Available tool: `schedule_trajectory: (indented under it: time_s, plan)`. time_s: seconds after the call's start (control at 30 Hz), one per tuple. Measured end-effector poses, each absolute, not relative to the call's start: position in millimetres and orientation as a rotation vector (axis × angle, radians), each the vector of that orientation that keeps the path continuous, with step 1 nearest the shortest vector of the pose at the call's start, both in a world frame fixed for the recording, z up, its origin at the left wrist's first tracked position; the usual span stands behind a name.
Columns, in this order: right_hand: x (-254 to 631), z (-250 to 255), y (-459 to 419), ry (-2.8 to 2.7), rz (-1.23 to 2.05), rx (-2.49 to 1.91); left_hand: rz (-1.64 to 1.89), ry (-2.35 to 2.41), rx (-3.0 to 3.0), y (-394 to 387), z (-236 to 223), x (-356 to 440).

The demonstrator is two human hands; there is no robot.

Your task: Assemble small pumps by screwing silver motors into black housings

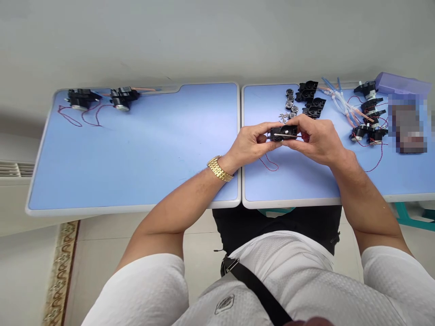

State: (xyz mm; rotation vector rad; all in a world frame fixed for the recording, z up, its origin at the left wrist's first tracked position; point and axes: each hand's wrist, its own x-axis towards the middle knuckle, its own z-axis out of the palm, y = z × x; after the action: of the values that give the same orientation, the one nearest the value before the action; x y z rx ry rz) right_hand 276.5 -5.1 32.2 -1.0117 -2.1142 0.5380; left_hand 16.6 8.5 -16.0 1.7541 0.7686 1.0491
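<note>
Between my two hands is a small black plastic motor housing (pixel 282 133) with a white pin and a pale thin rod across its face. My left hand (pixel 253 141), with a gold watch (pixel 220 168) on its wrist, grips the housing's left end between thumb and fingers. My right hand (pixel 314 138) pinches its right end. A twisted red wire (pixel 272 165) loops on the table below it. Just beyond my fingers lie round silver motors (pixel 289 98), a little pile of small metal pieces (pixel 284 117) and several black plastic housings (pixel 313 107).
Two black motor assemblies (pixel 121 98) with red wires lie at the far left. To the right are blue, clear and orange tubes (pixel 343 106), several more wired assemblies (pixel 372 111), a purple case (pixel 403 85) and a blurred-out phone-like object (pixel 409 129). A seam (pixel 240 181) divides the two blue tabletops.
</note>
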Motion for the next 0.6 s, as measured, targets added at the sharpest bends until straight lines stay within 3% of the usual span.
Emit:
schedule_trajectory:
  time_s: [0.2, 0.6]
  plan:
    - [280.3, 35.7, -5.2, -2.106, 0.521, -1.053, 0.948, 0.713, 1.651, 4.9, -4.3, 10.8]
    - [280.9, 38.9, -4.8, -2.07, 0.591, -1.028, 1.081, 0.765, 1.76, 7.5, 1.8, 13.4]
